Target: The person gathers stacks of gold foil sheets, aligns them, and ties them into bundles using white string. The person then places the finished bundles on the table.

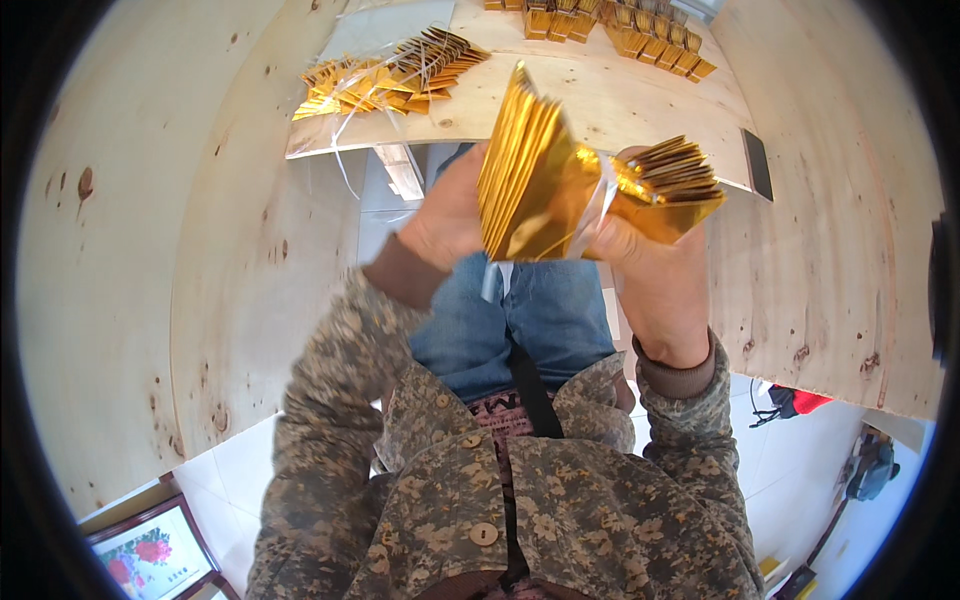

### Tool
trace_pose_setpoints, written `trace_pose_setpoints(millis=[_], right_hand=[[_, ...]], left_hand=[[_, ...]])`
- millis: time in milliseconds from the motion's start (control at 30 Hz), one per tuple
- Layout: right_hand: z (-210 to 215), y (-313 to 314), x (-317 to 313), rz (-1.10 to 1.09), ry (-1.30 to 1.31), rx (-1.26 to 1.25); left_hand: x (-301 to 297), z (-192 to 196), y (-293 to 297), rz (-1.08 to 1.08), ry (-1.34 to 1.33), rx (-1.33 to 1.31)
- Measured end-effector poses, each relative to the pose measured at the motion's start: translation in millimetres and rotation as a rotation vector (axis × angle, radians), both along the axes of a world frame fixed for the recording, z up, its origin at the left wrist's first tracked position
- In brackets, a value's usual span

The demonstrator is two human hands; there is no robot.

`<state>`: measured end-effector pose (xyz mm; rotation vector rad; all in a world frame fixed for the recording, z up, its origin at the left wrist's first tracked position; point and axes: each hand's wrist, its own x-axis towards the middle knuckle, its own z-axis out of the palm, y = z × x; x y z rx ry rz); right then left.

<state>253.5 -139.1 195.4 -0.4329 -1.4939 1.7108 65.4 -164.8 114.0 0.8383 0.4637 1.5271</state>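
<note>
A bundle of folded gold foil paper [540,190] is held up in front of me above my lap. A white strip [597,205] is wrapped around its narrow middle, and the folded layers fan out on both sides. My right hand [655,275] is closed around the right part, its thumb pressed beside the strip. At the left end my left hand [450,215] grips the bundle, with its fingers mostly hidden behind the foil.
On the wooden table [480,110] ahead lies a pile of gold foil bundles [390,75] with loose white strips. Several more bundles [655,40] stand in rows at the far right. A dark flat rectangular thing [757,165] sits at the right edge. Wooden panels [820,200] flank me.
</note>
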Motion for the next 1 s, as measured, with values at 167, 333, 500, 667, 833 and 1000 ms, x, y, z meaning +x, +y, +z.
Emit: trace_pose_setpoints(millis=[167, 333, 500, 667, 833, 1000], right_hand=[[-4.6, 12.1, -9.6, -0.074, 0.091, -0.19], [-14.0, 13.4, -19.0, -0.117, 0.057, -0.125], [-16.0, 8.7, -21.6, -0.111, 0.083, -0.122], [-12.2, 7.4, -21.1, -0.082, 0.105, -0.121], [-9.0, 6.3, -18.1, -0.076, 0.094, -0.088], [-7.7, 6.6, -18.4, -0.08, 0.099, -0.072]], left_hand=[[37.8, -0.2, -27.0, 0.191, -0.158, 0.033], [61.6, 8.9, -30.1, 0.558, 0.22, -0.072], [60.8, 8.7, -35.4, 0.497, 0.029, -0.101], [59.2, 10.4, -35.0, 0.538, 0.137, -0.058], [54.4, 13.4, -32.8, 0.649, 0.383, 0.046], [40.5, 18.7, -38.9, 0.592, 0.673, -0.049]])
